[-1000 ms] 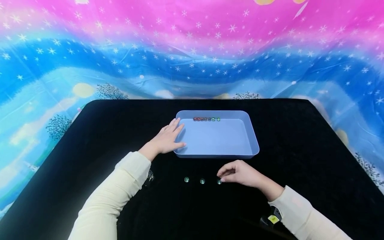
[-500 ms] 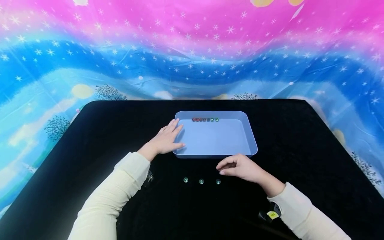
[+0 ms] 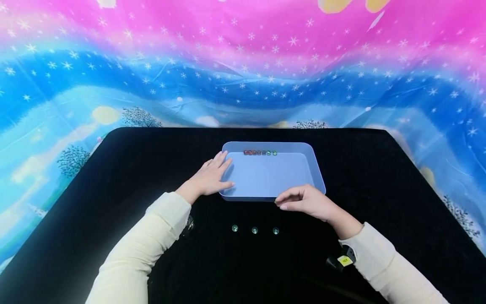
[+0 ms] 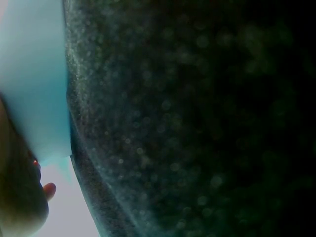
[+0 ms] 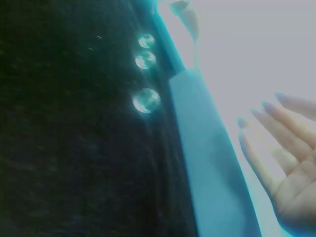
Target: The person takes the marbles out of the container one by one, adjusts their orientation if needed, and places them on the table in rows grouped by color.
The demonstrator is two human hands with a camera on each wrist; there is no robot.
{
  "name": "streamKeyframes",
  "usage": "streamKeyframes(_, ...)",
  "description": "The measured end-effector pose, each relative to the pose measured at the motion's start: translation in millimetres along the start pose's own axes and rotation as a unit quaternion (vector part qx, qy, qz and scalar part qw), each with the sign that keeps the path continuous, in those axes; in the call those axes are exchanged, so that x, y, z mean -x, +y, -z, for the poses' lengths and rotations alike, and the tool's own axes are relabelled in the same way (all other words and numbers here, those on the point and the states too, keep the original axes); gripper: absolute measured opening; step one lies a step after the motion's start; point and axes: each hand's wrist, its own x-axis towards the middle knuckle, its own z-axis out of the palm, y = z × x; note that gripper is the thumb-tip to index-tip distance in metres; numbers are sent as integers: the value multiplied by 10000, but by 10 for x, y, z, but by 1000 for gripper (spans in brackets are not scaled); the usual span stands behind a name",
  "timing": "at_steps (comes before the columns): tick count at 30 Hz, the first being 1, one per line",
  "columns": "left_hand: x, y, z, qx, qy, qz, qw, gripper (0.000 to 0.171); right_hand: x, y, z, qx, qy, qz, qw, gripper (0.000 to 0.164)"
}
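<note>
My left hand [image 3: 209, 175] rests over the left rim of a light blue tray [image 3: 265, 175], fingers spread and straight. Part of that hand [image 4: 19, 192] shows beside the tray wall [image 4: 39, 79] in the left wrist view. My right hand [image 3: 307, 202] hovers by the tray's front rim with loosely bent fingers. The right wrist view shows this hand [image 5: 291, 158] holding nothing. Three clear glass marbles lie spaced in a row before the tray: a left one [image 3: 235, 228], a middle one [image 3: 255, 230] and a right one [image 3: 276, 231].
Several small marbles [image 3: 259, 153], reddish at left through dark to green at right, line the tray's back wall inside. A black cloth [image 3: 114, 190] covers the table, and a patterned curtain [image 3: 243, 63] hangs behind it.
My right hand has come off the right marble and moved forward to the tray's front rim. That marble stays on the cloth. The left hand keeps its place.
</note>
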Motion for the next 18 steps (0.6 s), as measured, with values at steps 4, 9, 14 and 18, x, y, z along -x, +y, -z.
streamKeyframes(4,-4,-9,-8,-53,23,-35,10000,77,-52,-12,84,-365,205,85,9991,28)
streamKeyframes(9,-3,-14,-8,-36,28,-36,10000,77,-108,-31,204,-599,469,301,9966,28)
streamKeyframes(14,-1,-7,-3,-54,40,-36,10000,77,-156,-80,294,-618,681,385,9950,26)
streamKeyframes(18,-5,-13,-9,-36,58,-65,10000,77,-200,-116,350,-656,732,391,9944,24)
